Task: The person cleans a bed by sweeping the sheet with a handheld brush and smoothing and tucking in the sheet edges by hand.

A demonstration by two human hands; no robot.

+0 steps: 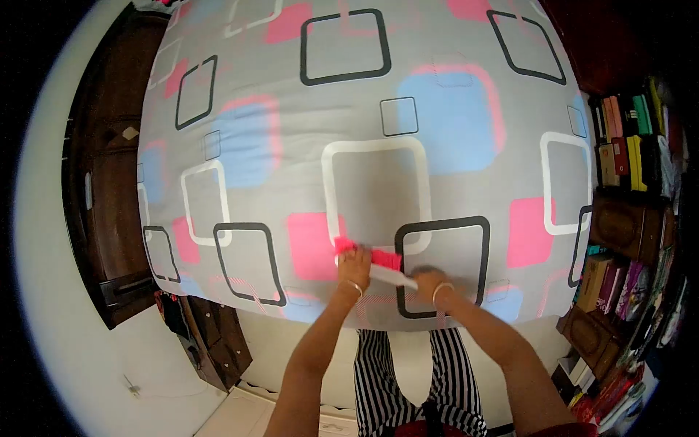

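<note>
A brush with pink bristles and a white handle (392, 276) lies over the near part of a bed covered with a grey patterned sheet (371, 189). My left hand (354, 264) is at the bristle end, its fingers closed on the brush head. The right hand (431, 282) is wrapped round the end of the white handle and looks slightly blurred. Both wrists wear a light bangle. Pink, blue, white and black rounded squares cover the sheet around the hands.
A dark wooden headboard or cabinet (95, 160) stands at the left, with a small dark drawer unit (218, 346) below it. Shelves at the right hold books and boxes (619, 156). My striped trousers (419, 379) are against the bed's near edge.
</note>
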